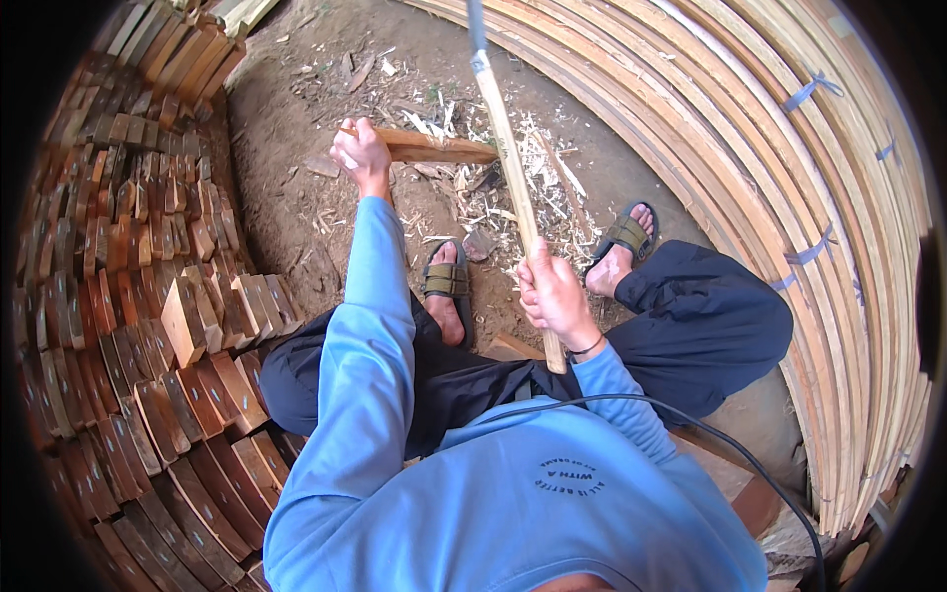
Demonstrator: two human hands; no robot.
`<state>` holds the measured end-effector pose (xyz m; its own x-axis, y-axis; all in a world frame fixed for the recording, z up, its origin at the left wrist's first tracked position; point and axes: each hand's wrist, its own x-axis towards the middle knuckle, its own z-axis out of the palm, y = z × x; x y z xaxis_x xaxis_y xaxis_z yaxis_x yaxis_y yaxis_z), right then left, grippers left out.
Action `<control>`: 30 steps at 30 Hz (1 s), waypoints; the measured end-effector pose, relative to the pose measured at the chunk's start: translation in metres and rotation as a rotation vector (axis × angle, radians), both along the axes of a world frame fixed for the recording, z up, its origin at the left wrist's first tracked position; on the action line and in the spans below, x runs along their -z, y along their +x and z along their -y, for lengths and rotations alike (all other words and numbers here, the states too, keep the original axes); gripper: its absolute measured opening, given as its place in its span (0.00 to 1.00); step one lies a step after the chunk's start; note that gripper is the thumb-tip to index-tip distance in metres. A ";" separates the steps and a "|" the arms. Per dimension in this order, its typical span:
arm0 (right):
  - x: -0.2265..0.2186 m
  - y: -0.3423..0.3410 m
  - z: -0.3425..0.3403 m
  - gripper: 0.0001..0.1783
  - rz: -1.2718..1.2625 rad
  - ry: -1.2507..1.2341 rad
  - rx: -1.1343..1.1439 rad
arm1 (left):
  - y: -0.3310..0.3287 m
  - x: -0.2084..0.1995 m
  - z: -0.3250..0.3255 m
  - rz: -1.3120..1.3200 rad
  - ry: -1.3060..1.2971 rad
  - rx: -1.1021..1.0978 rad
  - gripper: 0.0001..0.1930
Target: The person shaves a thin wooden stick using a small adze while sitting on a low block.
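Left hand [360, 150]: closed around wood piece [434, 148], far left
Right hand [554, 296]: clenched on long tool handle [513, 178]
Wood piece: judged stiff, light; best gripped at near end

— What do we see around us here?
— Bare dirt ground [296, 118] strewn with wood shavings [547, 187] in daylight. We have stacked reddish wood blocks [128, 296] at left, and long pale bundled planks [789, 178] curving along the right.
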<state>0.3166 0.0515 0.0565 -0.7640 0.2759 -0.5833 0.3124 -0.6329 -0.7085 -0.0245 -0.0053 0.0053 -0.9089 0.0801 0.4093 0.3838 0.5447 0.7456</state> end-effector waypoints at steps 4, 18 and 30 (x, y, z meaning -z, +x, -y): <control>0.086 0.009 0.025 0.40 0.304 1.094 -0.288 | 0.005 -0.009 -0.006 0.020 -0.045 -0.017 0.16; 0.028 0.014 -0.021 0.30 0.090 -0.434 -0.017 | -0.002 0.001 0.004 0.015 -0.004 -0.032 0.17; 0.075 0.006 0.014 0.37 0.535 0.498 -0.420 | -0.008 0.001 0.003 -0.039 -0.010 -0.061 0.18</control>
